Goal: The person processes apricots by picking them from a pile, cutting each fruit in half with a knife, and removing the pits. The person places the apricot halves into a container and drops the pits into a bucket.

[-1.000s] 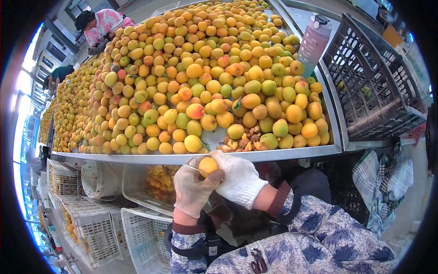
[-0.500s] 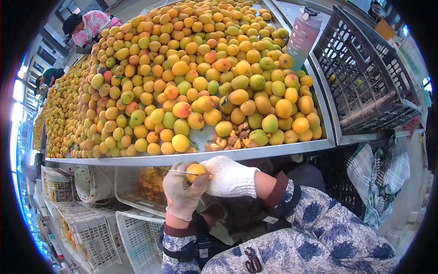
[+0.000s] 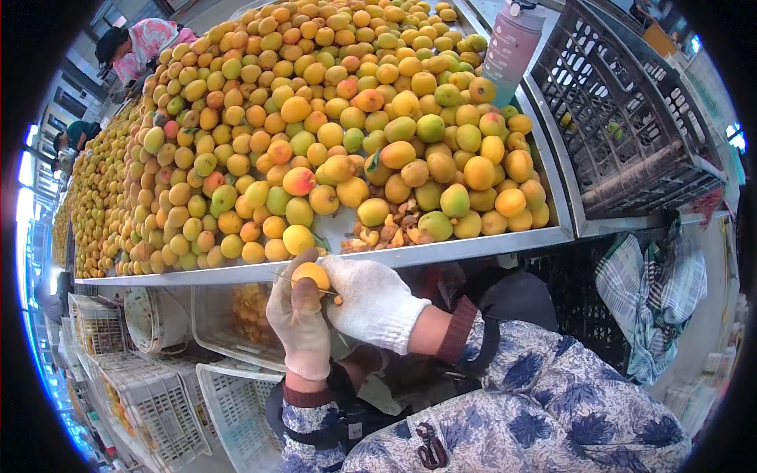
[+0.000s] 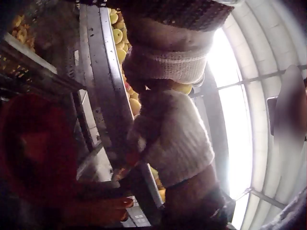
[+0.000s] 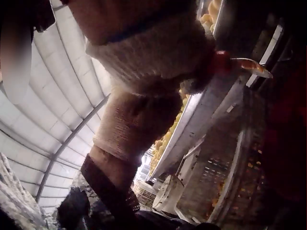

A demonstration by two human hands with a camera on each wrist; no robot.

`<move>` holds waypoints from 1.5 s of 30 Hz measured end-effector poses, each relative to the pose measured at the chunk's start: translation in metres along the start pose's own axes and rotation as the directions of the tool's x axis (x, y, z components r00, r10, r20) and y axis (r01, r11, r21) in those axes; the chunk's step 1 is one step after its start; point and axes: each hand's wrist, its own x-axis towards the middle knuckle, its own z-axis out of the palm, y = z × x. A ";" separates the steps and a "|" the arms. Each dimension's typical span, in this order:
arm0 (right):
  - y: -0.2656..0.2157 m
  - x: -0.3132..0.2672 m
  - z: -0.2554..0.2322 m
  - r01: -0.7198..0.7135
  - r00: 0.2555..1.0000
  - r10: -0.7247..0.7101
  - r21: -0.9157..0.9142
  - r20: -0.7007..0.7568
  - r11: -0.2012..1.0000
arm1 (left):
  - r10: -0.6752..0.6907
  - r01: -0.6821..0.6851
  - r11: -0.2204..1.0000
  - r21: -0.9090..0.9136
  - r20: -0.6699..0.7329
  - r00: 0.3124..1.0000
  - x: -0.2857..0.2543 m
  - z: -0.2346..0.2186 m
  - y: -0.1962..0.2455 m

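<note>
**Both hands on one apricot**

Left hand (image 3: 298,315) curls around the apricot (image 3: 311,275), just below the surface (image 3: 441,251) edge. Right hand (image 3: 371,303) pinches a thin blade (image 3: 315,290) against the fruit, fingers closed tight on it.

Table edge (image 3: 441,251) just above hands

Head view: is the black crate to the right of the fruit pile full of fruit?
No. The black crate is nearly empty, with only a couple of fruits showing through its slats, while the fruit pile lies on the table beside it.
</note>
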 end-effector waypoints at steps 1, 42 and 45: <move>-0.001 -0.002 -0.002 0.008 1.000 -0.008 -0.056 -0.008 0.998 | -0.050 0.051 0.998 -0.032 0.015 0.999 0.000 0.000 0.002; -0.008 0.009 -0.025 -0.076 0.997 0.075 -0.033 -0.036 0.997 | -0.128 0.133 0.991 -0.005 0.246 0.961 0.017 -0.012 0.003; -0.002 0.012 -0.020 0.247 0.962 -0.230 0.116 -0.144 0.962 | -0.252 0.270 0.961 -0.068 0.199 0.947 0.019 -0.010 0.002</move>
